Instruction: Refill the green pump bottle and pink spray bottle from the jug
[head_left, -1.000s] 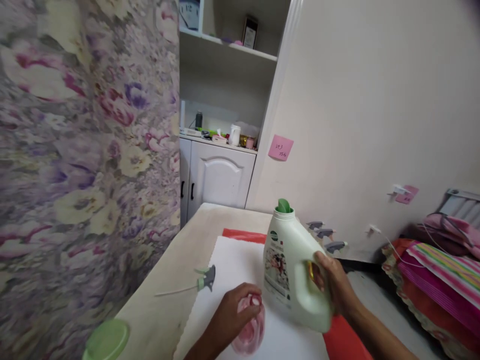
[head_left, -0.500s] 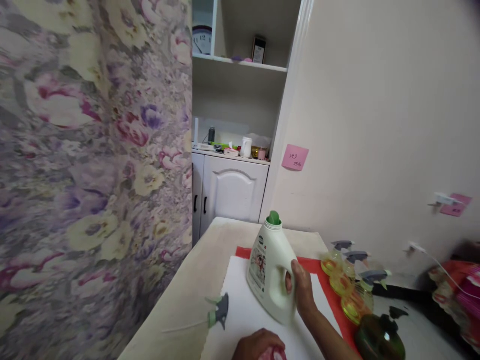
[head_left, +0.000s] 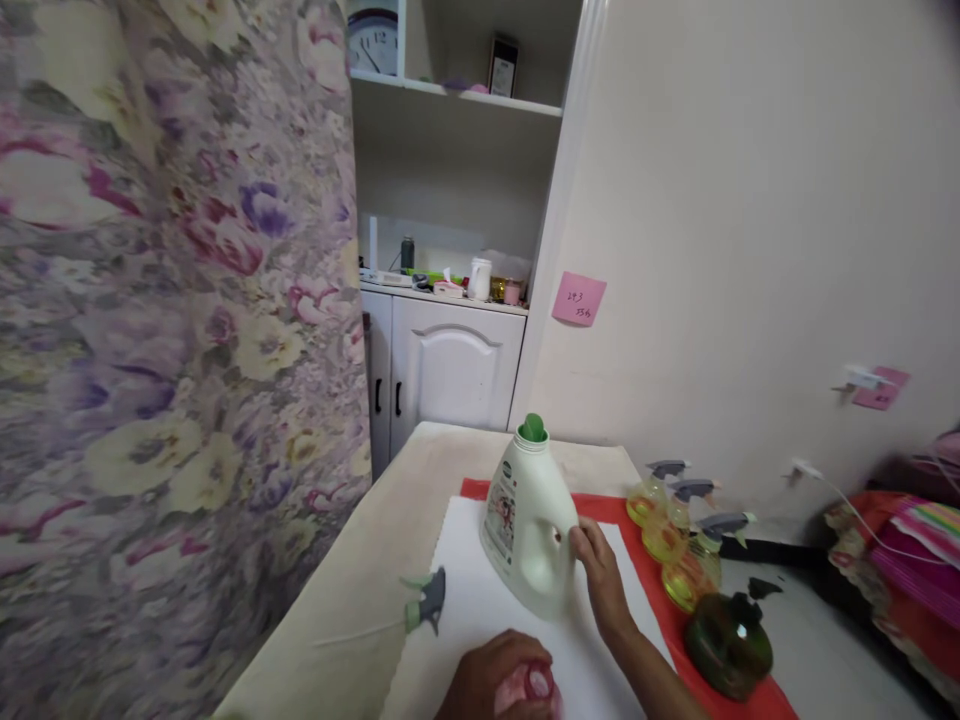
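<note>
A pale green detergent jug (head_left: 525, 510) stands upright on a white sheet (head_left: 457, 570), with a green piece (head_left: 533, 428) showing in its uncapped neck. My right hand (head_left: 598, 565) is at the jug's handle; a bit of finger shows through the handle hole. Low in the view, my left hand (head_left: 487, 675) closes around a pink see-through bottle (head_left: 538, 682) whose round mouth is uncovered. Most of that bottle is hidden by the hand and the frame's edge. Left of the sheet's edge lies a grey and green spray trigger (head_left: 425, 603) with its thin tube.
Several spray bottles with yellow liquid (head_left: 686, 580) line the red cloth (head_left: 630, 520) on the right. Nearer me is a dark green pump bottle (head_left: 727, 645). A floral curtain (head_left: 187, 400) hangs at left; a white cabinet (head_left: 457, 370) stands behind the table.
The whole view has shifted slightly. My right hand's fingers reach less far through the jug's handle. More of the pink bottle and its mouth shows in my left hand.
</note>
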